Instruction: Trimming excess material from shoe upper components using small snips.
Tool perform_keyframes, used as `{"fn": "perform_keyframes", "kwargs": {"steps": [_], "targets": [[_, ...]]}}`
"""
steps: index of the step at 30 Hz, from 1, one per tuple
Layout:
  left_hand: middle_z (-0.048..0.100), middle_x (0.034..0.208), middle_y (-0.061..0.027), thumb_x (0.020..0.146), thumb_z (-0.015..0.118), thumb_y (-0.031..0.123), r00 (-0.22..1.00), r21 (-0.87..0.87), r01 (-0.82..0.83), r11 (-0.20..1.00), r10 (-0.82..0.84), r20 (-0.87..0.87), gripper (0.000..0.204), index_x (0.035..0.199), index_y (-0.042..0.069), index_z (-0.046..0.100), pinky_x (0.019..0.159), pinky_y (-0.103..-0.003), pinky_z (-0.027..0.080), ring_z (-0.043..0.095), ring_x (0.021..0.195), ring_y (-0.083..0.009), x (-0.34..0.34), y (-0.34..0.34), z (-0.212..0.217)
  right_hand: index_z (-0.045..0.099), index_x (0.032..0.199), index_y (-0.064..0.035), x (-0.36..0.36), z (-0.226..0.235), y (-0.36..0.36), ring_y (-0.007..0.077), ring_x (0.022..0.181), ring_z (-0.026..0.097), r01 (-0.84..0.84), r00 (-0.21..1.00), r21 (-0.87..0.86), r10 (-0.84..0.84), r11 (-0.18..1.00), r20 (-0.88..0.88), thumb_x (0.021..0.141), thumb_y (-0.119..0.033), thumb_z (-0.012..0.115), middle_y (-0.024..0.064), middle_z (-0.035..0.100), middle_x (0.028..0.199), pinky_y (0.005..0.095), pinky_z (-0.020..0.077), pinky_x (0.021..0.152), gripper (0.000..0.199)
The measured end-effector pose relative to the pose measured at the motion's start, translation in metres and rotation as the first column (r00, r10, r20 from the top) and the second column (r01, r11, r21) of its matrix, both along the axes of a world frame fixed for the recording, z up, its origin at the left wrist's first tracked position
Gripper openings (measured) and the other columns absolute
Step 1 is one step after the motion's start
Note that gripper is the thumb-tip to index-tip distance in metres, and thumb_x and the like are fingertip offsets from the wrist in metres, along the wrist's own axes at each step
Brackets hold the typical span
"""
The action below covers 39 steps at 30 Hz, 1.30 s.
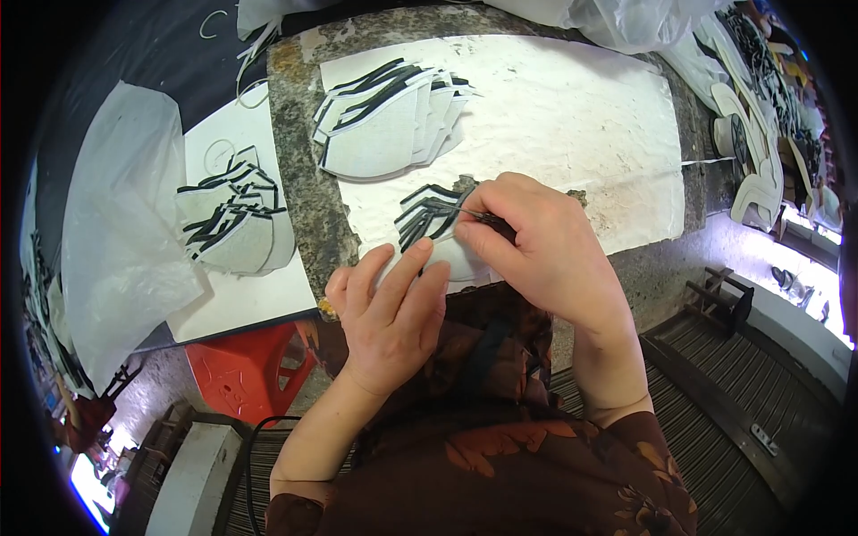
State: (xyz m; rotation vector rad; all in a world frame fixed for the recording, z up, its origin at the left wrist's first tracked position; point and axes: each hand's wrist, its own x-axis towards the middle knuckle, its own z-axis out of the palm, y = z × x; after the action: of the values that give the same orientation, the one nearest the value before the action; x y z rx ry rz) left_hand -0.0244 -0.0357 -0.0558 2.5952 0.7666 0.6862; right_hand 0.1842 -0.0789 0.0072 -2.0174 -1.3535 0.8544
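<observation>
Near the front edge of the table, a small stack of light grey curved pieces [460, 261] with black strips [427, 211] along the far side lies under my hands. My left hand [389, 308] rests on its near left part, fingers spread and fingertips pressing down. Between the thumb and fingers of my right hand [536, 237] is a thin pointed tool [492, 223] with a dark handle, its metal tip at the black strips. My fingers hide part of the tool, so its exact kind cannot be told.
A fanned stack of similar pieces [375, 147] lies farther back on the white sheet [572, 116]. Left of it, more strip-edged pieces [241, 237] sit on a white board beside a plastic bag [130, 223]. A red stool [241, 371] stands below; cut-out parts [760, 179] are at right.
</observation>
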Motion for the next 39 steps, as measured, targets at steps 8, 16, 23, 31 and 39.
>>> {"fn": "perform_keyframes", "kwargs": {"steps": [8,16,23,31,39], "targets": [[0.068,0.132,0.0008,0.087,0.076,0.017,1.0,-0.019,-0.017,1.0,0.017,-0.003,0.041,0.128,0.015,0.072,0.094,-0.042,0.038,0.057,0.115,-0.0254,0.003,0.0,0.003,0.068,0.095,-0.0036,0.003,-0.008,0.003,0.0316,0.076,0.065,-0.049,0.998,0.063,0.045,0.997,0.053,0.091,-0.017,0.071,0.0126,0.065,0.084,0.0384,0.0507,0.067,0.014],[0.065,0.132,-0.001,0.088,0.077,0.021,0.999,-0.05,-0.006,0.999,0.004,-0.038,0.045,0.132,0.012,0.071,0.093,-0.042,0.038,0.056,0.111,-0.0252,0.006,0.0,0.011,0.067,0.093,-0.0032,0.006,-0.011,0.004,0.0318,0.074,0.064,-0.062,0.998,0.072,0.06,0.995,0.037,0.09,-0.017,0.07,0.0129,0.064,0.082,0.0388,0.0502,0.066,0.014],[0.064,0.128,-0.0015,0.087,0.078,0.023,1.0,-0.09,-0.005,0.996,0.003,-0.026,0.046,0.13,0.01,0.071,0.093,-0.041,0.038,0.055,0.11,-0.024,0.011,0.001,0.013,0.068,0.093,-0.0028,0.01,-0.009,0.005,0.0315,0.073,0.063,-0.056,0.998,0.04,0.055,0.998,0.019,0.09,-0.018,0.07,0.0133,0.064,0.081,0.0387,0.0499,0.067,0.015],[0.064,0.122,-0.0046,0.089,0.078,0.024,0.998,-0.063,0.0,0.998,-0.004,-0.055,0.045,0.13,0.006,0.069,0.096,-0.042,0.039,0.057,0.11,-0.0259,0.015,0.001,0.015,0.069,0.095,-0.0023,0.022,-0.001,0.008,0.0379,0.085,0.067,-0.051,0.998,-0.03,0.052,0.998,0.021,0.094,-0.02,0.063,0.0161,0.068,0.09,0.0453,0.0537,0.076,0.018],[0.061,0.123,-0.0057,0.09,0.078,0.028,0.997,-0.051,-0.001,0.999,-0.003,-0.081,0.05,0.133,0.006,0.067,0.096,-0.043,0.039,0.055,0.111,-0.0274,0.017,-0.001,0.014,0.069,0.095,-0.0011,0.024,-0.011,0.012,0.0328,0.079,0.063,-0.053,0.998,0.024,0.052,0.998,0.032,0.091,-0.021,0.071,0.0147,0.065,0.085,0.039,0.0499,0.071,0.021]]}}
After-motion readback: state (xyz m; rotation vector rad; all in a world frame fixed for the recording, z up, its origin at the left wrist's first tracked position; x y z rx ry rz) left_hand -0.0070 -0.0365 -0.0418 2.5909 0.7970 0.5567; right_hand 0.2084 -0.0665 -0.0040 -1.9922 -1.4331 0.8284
